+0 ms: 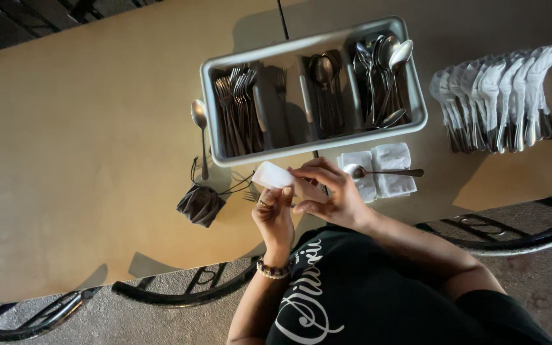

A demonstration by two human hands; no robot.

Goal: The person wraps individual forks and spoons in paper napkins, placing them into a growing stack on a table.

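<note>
Nearest the lens, both hands meet just below the grey plastic cutlery tray (416, 96), which stands on the tan wooden table (84, 140). On the left hand (275, 214), which wears a beaded bracelet (271, 269) at the wrist, thumb and fingertips pinch the lower edge of a small white folded paper napkin (272, 174). At the napkin's right end the right hand (327, 191) curls its fingers and presses them together. That napkin hovers just in front of the tray's near wall, close to its middle.

Inside the tray, steel forks (234, 108) fill the left compartments and steel spoons (381, 70) the right ones. Left of the tray a single steel spoon (199, 128) lies on the table, and below it sits a dark grey cloth pouch with cords (200, 204). Just right of the hands, under the tray's right end, a stack of white napkins (388, 172) carries another spoon (378, 171). Well right of the tray stands a row of napkin-wrapped cutlery bundles (496, 96).
</note>
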